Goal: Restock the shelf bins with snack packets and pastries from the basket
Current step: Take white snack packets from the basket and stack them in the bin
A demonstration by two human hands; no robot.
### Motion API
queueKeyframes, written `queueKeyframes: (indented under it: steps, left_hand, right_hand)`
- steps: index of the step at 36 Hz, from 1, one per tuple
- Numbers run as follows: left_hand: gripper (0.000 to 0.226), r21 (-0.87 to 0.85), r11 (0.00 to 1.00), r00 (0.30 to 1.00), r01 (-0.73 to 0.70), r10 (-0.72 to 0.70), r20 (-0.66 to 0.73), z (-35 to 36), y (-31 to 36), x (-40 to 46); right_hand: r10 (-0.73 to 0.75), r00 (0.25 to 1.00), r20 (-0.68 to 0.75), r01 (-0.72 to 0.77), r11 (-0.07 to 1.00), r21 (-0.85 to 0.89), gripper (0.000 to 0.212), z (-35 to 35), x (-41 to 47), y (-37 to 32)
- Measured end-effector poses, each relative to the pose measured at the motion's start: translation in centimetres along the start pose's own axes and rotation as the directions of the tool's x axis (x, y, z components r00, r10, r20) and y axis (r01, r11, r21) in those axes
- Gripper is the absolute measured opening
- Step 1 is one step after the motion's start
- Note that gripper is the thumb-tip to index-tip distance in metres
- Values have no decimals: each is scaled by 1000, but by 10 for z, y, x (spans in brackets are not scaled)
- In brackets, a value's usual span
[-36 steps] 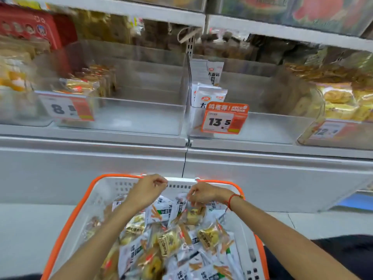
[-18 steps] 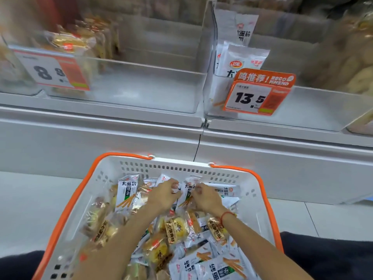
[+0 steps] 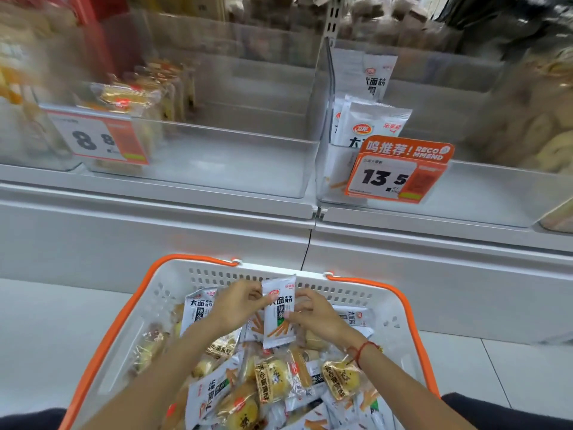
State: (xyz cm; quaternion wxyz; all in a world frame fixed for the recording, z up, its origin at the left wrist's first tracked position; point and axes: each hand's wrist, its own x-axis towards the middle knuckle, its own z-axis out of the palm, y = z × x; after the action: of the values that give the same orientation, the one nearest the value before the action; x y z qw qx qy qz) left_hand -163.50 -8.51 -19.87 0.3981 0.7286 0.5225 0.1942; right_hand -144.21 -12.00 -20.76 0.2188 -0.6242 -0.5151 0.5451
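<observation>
Over white basket [image 3: 161,302], upright snack packet [image 3: 278,311] pinched between left hand [image 3: 237,308] and right hand [image 3: 316,318] grip.

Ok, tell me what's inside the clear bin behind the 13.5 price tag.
White snack packets stand upright at the left end of the bin. The price tag covers their lower parts, so the count is unclear.

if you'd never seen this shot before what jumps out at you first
First, the white snack packet held upright between the left hand and right hand, over the far end of the orange-rimmed basket piled with packets and pastries. Next, the bright orange 13.5 price tag on the right shelf bin, where matching white packets stand.
</observation>
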Motion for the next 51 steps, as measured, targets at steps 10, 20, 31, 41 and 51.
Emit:
queueKeyframes:
  steps: [10,20,31,41,51]
  left_hand:
    - [48,-148,971,979,-187,196,49,-93,51,-10]
    - [41,-9,936,904,-353,338,-261,-145,172,-21]
    - [17,128,918,771,-376,386,-507,-151,256,40]
    - [26,124,939,796,-320,337,-503,-137,257,91]
    - [20,88,922,771,-378,366,-521,-135,249,95]
  right_hand:
    - [-241,969,58,247,956,-155,26,-17,-33,-97]
    - [-404,913,57,406,882,-238,23,-83,-121,-211]
    - [-197,951,-237,250,944,216,14,-181,-176,-246]
    - [-85,917,-391,245,891,382,17,-248,-101,-263]
    - [-189,848,-496,190,981,-49,29,-264,17,-271]
